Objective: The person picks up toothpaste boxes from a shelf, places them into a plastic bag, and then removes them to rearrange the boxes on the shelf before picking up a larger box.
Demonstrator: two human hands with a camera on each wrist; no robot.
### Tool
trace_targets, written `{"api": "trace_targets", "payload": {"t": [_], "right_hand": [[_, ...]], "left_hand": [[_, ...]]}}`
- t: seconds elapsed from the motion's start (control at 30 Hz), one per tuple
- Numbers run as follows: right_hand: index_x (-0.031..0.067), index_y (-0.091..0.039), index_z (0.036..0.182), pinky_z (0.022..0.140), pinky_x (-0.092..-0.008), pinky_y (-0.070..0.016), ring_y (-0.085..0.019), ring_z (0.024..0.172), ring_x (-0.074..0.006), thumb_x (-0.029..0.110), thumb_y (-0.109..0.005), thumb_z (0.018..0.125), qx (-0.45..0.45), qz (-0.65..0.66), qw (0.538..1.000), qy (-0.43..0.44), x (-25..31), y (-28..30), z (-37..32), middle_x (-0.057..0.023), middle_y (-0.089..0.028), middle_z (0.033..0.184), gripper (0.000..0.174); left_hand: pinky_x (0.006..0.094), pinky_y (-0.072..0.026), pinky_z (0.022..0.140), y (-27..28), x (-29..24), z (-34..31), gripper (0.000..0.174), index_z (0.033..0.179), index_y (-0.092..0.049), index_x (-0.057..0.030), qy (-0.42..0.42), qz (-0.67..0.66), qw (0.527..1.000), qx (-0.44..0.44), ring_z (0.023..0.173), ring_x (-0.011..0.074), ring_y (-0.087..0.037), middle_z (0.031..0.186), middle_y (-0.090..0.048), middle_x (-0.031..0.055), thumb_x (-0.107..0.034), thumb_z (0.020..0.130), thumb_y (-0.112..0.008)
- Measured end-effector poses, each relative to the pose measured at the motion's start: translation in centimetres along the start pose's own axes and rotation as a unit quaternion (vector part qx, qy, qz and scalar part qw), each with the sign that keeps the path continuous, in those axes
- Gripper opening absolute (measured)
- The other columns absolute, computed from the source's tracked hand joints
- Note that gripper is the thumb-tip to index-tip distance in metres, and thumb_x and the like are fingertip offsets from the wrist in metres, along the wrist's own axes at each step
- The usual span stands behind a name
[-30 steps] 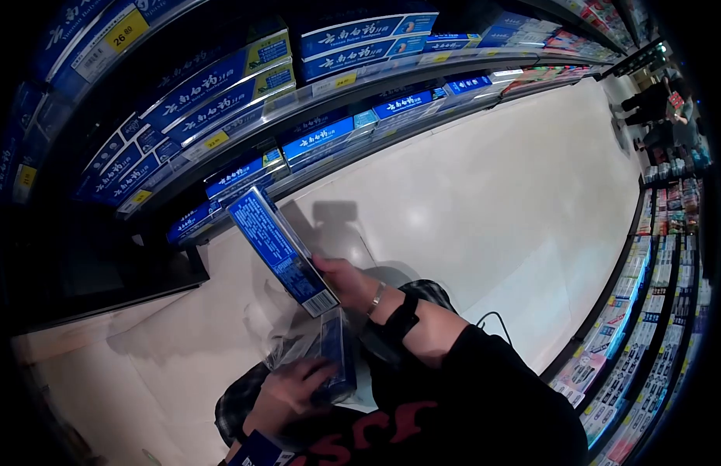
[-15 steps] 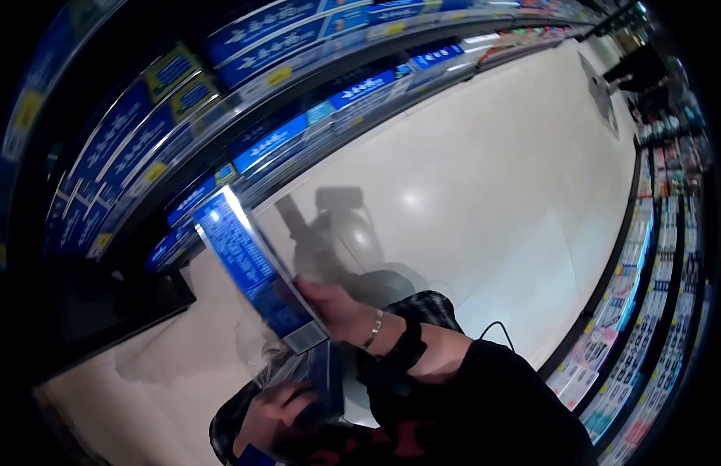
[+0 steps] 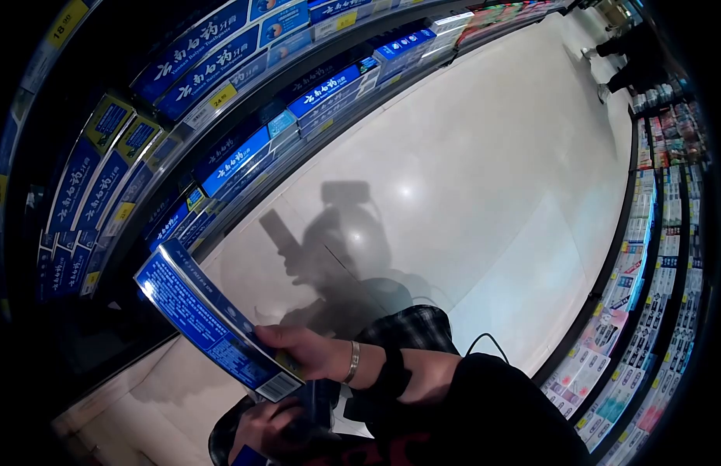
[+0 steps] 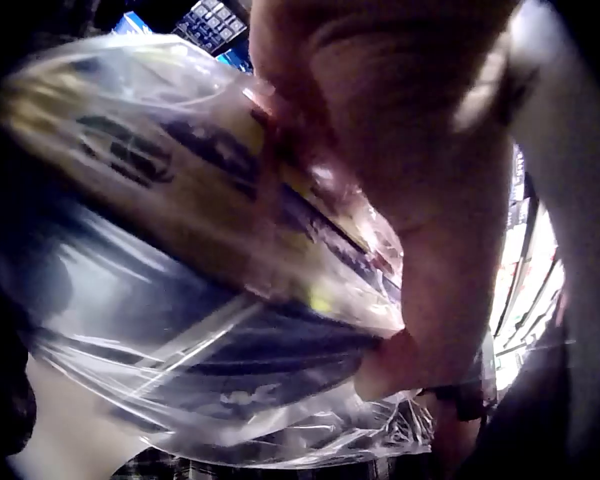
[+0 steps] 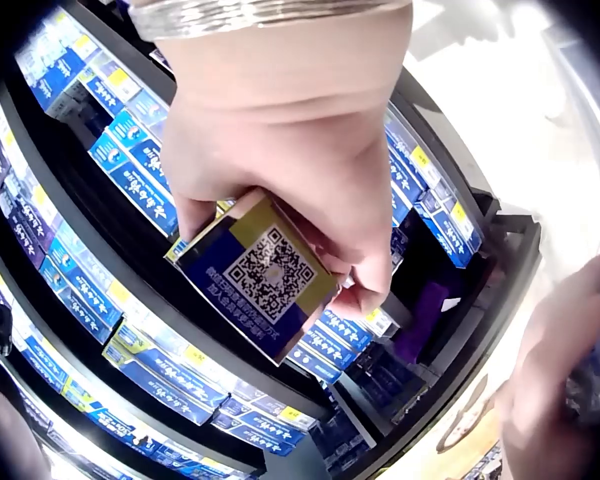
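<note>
My right hand (image 3: pixel 304 351) grips a long blue toothpaste box (image 3: pixel 213 326) near its barcode end, the far end slanting up toward the shelf. In the right wrist view, the fingers curl round the box, whose end panel (image 5: pixel 260 280) carries a QR code. Low in the head view, my left hand (image 3: pixel 259 429) is partly hidden behind the box. The left wrist view shows this hand holding a pack of boxes (image 4: pixel 180 260) in clear plastic, blue and yellowish, with fingers bent against its side. Loose film (image 4: pixel 310 440) bunches along the pack's lower edge.
Shelves of blue toothpaste boxes (image 3: pixel 220 66) with yellow price tags curve along the left and top. More stocked shelves (image 3: pixel 620 311) line the right. Pale floor (image 3: pixel 484 155) lies between, with a person's dark-clothed legs (image 3: pixel 628 58) far up the aisle.
The head view has swung, so the shelves slide left and down. My right hand and the toothpaste box are lower and further left, the box more slanted. The left hand keeps its place by the pack.
</note>
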State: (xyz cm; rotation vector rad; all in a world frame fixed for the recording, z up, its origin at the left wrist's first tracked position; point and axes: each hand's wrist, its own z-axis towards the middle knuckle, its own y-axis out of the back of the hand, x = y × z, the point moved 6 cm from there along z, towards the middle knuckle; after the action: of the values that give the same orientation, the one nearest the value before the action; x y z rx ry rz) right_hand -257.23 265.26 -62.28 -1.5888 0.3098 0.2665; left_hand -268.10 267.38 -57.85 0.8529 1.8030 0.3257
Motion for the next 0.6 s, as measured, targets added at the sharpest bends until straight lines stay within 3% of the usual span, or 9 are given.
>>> {"api": "trace_targets", "payload": {"t": [0.07, 0.1, 0.13, 0.17, 0.23, 0.3, 0.4, 0.5, 0.6], "right_hand": [[0.0017, -0.053, 0.11, 0.074, -0.0324, -0.0524, -0.062, 0.083, -0.0192, 0.03, -0.05, 0.089, -0.039, 0.024, 0.999, -0.012, -0.4, 0.3, -0.8, -0.0106, -0.062, 0.098, 0.035], [-0.0017, -0.043, 0.122, 0.088, -0.0404, -0.0459, -0.056, 0.102, -0.0283, 0.03, -0.045, 0.091, 0.108, 0.019, 0.994, 0.002, -0.1, 1.5, -1.0, -0.0174, -0.053, 0.116, 0.045], [-0.0024, -0.04, 0.123, 0.091, -0.0422, -0.0432, -0.054, 0.105, -0.0311, 0.035, -0.045, 0.09, 0.124, 0.071, 0.99, -0.005, -0.1, 0.9, -1.4, -0.0191, -0.051, 0.119, 0.05], [-0.0028, -0.039, 0.124, 0.089, -0.0429, -0.0441, -0.055, 0.102, -0.0328, 0.042, -0.045, 0.088, 0.0, -0.079, 0.997, 0.014, 0.3, 1.0, -2.1, -0.0199, -0.052, 0.116, 0.058], [-0.0044, -0.041, 0.121, 0.081, -0.0408, -0.0468, -0.057, 0.093, -0.0329, 0.054, -0.044, 0.084, -0.11, -0.156, 0.981, 0.021, 0.7, 0.0, -2.1, -0.0208, -0.054, 0.107, 0.069], [-0.0029, -0.045, 0.117, 0.077, -0.0396, -0.0478, -0.058, 0.088, -0.0323, 0.056, -0.042, 0.083, -0.188, -0.206, 0.96, 0.038, 1.4, 2.1, -2.4, -0.021, -0.056, 0.102, 0.068], [-0.0003, -0.043, 0.119, 0.068, -0.0365, -0.0461, -0.056, 0.078, -0.0252, 0.055, -0.043, 0.084, -0.213, -0.288, 0.928, 0.1, 2.6, 1.8, -2.5, -0.0152, -0.056, 0.092, 0.065], [-0.0009, -0.043, 0.119, 0.077, -0.0371, -0.0492, -0.058, 0.091, -0.0279, 0.05, -0.044, 0.086, -0.116, -0.278, 0.952, 0.052, 2.6, 0.7, -2.1, -0.0162, -0.055, 0.105, 0.061], [-0.0004, -0.043, 0.119, 0.075, -0.0363, -0.0477, -0.057, 0.088, -0.0276, 0.056, -0.041, 0.084, -0.151, -0.255, 0.952, 0.071, 2.6, 1.4, -1.9, -0.0163, -0.054, 0.102, 0.066]], "left_hand": [[0.0375, -0.0499, 0.077, -0.1, 0.4, -0.3, 0.045, 0.096, -0.063, -0.0105, 0.008, 0.035, 0.999, -0.005, 0.088, 0.0295, -0.06, 0.099, -0.059, 0.0109, -0.023, 0.054, -0.073], [0.0374, -0.0494, 0.08, 0.5, -0.5, -0.2, 0.042, 0.095, -0.061, -0.0107, 0.03, 0.03, 0.999, 0.022, 0.095, 0.0282, -0.058, 0.103, -0.06, 0.009, -0.019, 0.055, -0.072], [0.0366, -0.048, 0.083, 1.1, -1.1, 0.1, 0.039, 0.095, -0.061, -0.0103, 0.041, 0.022, 0.999, 0.018, 0.095, 0.029, -0.058, 0.103, -0.059, 0.0091, -0.018, 0.057, -0.071], [0.0362, -0.0476, 0.083, 1.4, -1.4, -0.1, 0.037, 0.096, -0.061, -0.0098, 0.038, -0.007, 0.999, 0.028, 0.097, 0.028, -0.057, 0.106, -0.058, 0.0083, -0.018, 0.06, -0.069], [0.0368, -0.0479, 0.083, 1.2, -0.6, -0.9, 0.043, 0.103, -0.057, -0.0118, -0.006, -0.003, 0.998, 0.054, 0.103, 0.029, -0.054, 0.111, -0.055, 0.0084, -0.02, 0.062, -0.069], [0.0382, -0.0481, 0.082, 0.8, -0.4, -1.5, 0.048, 0.108, -0.054, -0.0143, -0.025, 0.002, 0.998, 0.058, 0.105, 0.0321, -0.052, 0.114, -0.053, 0.0087, -0.022, 0.062, -0.07], [0.0408, -0.0486, 0.081, -0.4, 0.4, -2.3, 0.053, 0.111, -0.052, -0.0176, -0.041, 0.017, 0.998, 0.054, 0.106, 0.0361, -0.051, 0.117, -0.05, 0.0089, -0.024, 0.062, -0.071], [0.0424, -0.0498, 0.078, -1.0, 0.8, -3.2, 0.058, 0.115, -0.049, -0.0198, -0.05, 0.022, 0.998, 0.043, 0.103, 0.038, -0.052, 0.12, -0.048, 0.0091, -0.029, 0.062, -0.071], [0.0413, -0.0503, 0.076, -0.9, 0.8, -3.6, 0.058, 0.114, -0.049, -0.0203, -0.046, 0.043, 0.997, 0.054, 0.099, 0.0378, -0.054, 0.118, -0.05, 0.0092, -0.03, 0.061, -0.071]]}}
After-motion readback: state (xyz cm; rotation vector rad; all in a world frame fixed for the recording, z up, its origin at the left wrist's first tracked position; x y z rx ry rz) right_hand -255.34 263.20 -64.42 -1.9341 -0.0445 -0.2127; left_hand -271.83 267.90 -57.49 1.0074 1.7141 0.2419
